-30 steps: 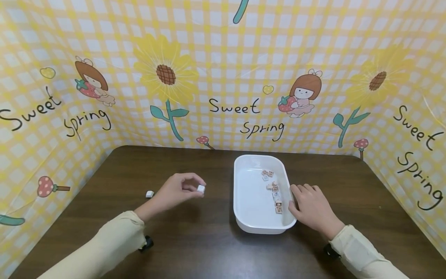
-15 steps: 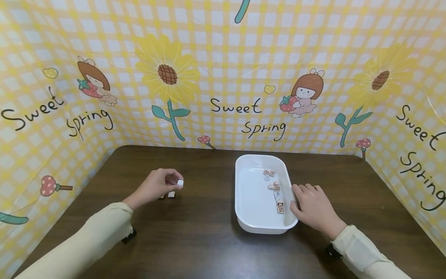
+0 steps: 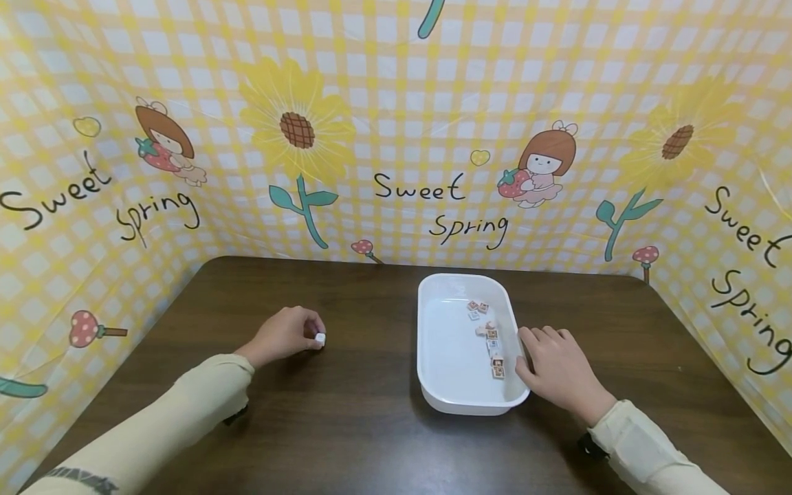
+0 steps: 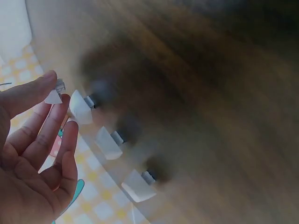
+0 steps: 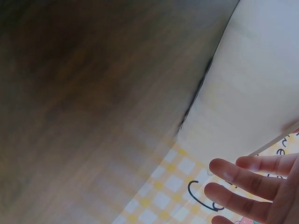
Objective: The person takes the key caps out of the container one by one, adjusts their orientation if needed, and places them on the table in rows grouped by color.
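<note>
My left hand (image 3: pixel 284 335) is low over the left part of the table, thumb and fingertips pinching a small white keycap (image 4: pixel 54 97). The left wrist view shows a row of three more white keycaps (image 4: pixel 109 143) standing on the wood beside that hand; in the head view the hand hides them. At the right side of a white tray (image 3: pixel 471 405), my right hand (image 3: pixel 559 368) rests at the rim, its fingers extended and nothing gripped. Several brown and white keycaps (image 3: pixel 493 346) with printed tops lie inside the tray, mostly along its right side.
The dark brown table (image 3: pixel 365 426) reaches back to a yellow checked cloth (image 3: pixel 402 124) that rises behind and on both sides. The tray's raised walls stand between the two hands.
My left hand has moved left from near the middle of the table and come down, carrying the white keycap beside the others. The right hand stays at the tray.
</note>
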Action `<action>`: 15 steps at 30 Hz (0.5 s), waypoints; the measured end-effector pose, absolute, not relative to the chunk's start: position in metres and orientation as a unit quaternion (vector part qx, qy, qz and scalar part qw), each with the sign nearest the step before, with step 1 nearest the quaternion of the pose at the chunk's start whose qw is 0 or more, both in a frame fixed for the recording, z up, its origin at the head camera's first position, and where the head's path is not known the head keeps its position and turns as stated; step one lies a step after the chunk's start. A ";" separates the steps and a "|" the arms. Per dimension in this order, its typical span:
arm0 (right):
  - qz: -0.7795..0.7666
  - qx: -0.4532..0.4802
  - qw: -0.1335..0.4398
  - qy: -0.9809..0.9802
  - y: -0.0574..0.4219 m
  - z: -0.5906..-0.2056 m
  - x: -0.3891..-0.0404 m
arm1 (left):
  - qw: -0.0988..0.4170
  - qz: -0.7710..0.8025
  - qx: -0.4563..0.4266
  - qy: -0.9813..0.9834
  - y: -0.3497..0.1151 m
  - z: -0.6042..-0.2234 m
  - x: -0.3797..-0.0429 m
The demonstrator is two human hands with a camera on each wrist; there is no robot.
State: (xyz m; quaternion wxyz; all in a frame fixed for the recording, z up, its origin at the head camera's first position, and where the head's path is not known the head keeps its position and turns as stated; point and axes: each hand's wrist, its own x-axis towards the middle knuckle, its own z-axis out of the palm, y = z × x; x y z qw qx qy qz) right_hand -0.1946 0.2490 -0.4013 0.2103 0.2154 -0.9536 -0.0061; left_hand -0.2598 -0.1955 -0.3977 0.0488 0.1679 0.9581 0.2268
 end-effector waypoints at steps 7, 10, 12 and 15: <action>-0.007 0.212 0.206 -0.955 0.249 -0.402 -0.195 | 0.047 0.206 0.175 0.962 -0.195 -0.402 -0.261; -0.006 0.214 0.207 -0.955 0.250 -0.402 -0.195 | 0.047 0.206 0.174 0.962 -0.195 -0.403 -0.262; -0.006 0.215 0.208 -0.954 0.250 -0.402 -0.195 | 0.050 0.206 0.174 0.962 -0.196 -0.403 -0.262; -0.006 0.215 0.208 -0.954 0.250 -0.402 -0.196 | 0.052 0.207 0.173 0.962 -0.196 -0.403 -0.262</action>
